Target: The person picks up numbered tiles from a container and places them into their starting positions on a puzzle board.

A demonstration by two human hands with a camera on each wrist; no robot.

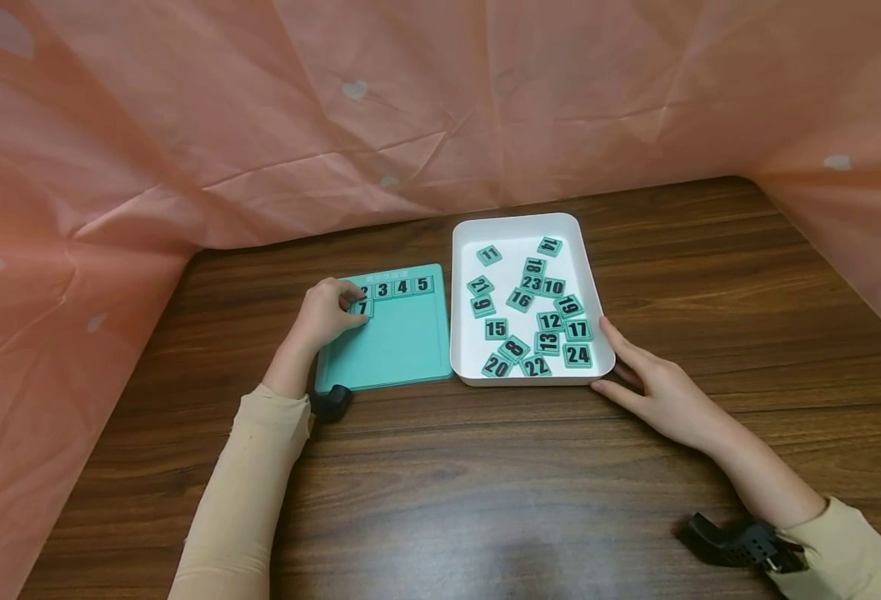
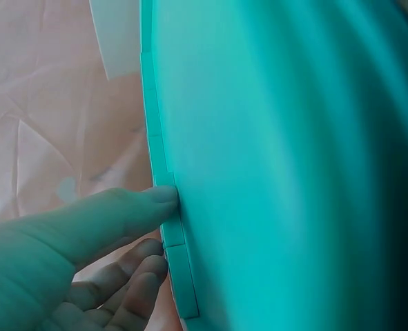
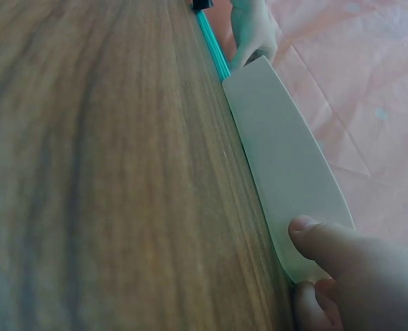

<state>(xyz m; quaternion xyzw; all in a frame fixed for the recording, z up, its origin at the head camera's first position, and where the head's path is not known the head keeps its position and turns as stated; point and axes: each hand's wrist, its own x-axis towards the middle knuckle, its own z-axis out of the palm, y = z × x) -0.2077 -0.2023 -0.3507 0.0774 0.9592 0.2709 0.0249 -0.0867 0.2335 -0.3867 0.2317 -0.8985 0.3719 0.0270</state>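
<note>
My left hand (image 1: 325, 312) is over the left part of a teal board (image 1: 395, 350), its thumb and fingers pinching a number 7 tile (image 1: 362, 308) at the board's surface. Along the board's top row sit tiles 2, 3, 4 and 5 (image 1: 422, 285); the fingers partly cover the 2 and hide the row's left end. In the left wrist view the thumb (image 2: 131, 210) presses a tile edge. At the near right corner of a white tray (image 1: 464, 317), my right hand (image 1: 658, 392) grips the wall, thumb (image 3: 321, 238) on the near side and fingers along the right side.
Inside the tray lie several loose teal number tiles, among them 24 (image 1: 578, 356) and 11 (image 1: 488, 255), turned various ways. Board and tray stand side by side on a brown wooden table (image 1: 440, 467). A pink cloth (image 1: 410, 108) hangs behind and at both sides.
</note>
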